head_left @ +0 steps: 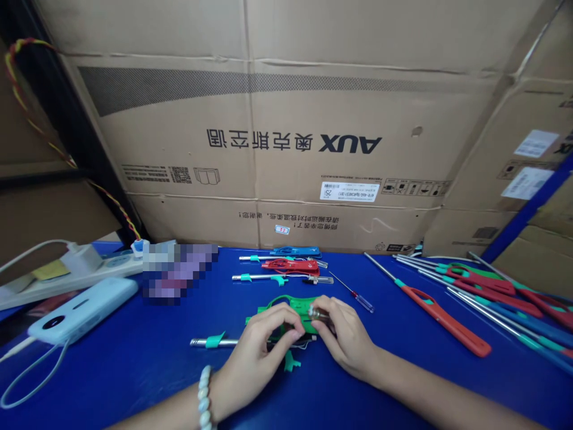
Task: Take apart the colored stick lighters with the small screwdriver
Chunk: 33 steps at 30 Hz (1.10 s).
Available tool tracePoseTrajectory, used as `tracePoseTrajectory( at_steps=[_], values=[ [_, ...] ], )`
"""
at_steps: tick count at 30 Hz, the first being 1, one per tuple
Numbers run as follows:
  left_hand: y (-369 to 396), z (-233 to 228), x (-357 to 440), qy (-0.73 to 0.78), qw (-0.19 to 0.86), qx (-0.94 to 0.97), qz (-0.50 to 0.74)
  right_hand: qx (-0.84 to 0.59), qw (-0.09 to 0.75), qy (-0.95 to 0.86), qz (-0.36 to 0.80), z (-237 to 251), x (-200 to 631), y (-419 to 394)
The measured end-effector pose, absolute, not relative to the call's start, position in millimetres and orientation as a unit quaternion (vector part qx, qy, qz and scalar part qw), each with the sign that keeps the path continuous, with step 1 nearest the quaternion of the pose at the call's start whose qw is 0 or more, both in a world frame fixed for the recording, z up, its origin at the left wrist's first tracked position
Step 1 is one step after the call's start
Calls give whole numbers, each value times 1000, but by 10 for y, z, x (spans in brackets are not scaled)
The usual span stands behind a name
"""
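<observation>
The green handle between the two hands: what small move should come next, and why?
Probably press the green handle further onto the metal rod. The left hand pinches rod and handle together, the right hand holds the far end, and the green piece looks tilted and only loosely joined. How well it is seated is hidden.

Storeroom workbench: we note stacked cardboard cartons at 12 o'clock, a blue tabletop, batches of metal rods with coloured handles at 3 o'clock, and a power strip at 9 o'clock.
</observation>
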State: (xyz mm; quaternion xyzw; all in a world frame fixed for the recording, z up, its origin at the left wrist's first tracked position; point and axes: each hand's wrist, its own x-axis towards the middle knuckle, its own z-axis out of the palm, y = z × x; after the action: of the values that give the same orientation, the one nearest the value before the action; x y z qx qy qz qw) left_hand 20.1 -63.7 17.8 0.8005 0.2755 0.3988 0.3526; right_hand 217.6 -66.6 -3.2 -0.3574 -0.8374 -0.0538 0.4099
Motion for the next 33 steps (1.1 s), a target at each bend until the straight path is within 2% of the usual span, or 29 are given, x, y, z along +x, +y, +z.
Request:
tracePoseTrajectory(
  at_steps=[9, 17, 33],
  values=[
    [-563, 164, 202, 288, 369, 760, 450, -354, 393, -848, -44, -23, 2173, -670],
    [-560, 84, 208, 316, 392, 742, 442, -316, 370, -873, -35, 3, 2188, -684],
    [-605, 149, 187, 269, 328, 799, 427, -302, 310, -900, -42, -10, 2169, -686]
  ],
)
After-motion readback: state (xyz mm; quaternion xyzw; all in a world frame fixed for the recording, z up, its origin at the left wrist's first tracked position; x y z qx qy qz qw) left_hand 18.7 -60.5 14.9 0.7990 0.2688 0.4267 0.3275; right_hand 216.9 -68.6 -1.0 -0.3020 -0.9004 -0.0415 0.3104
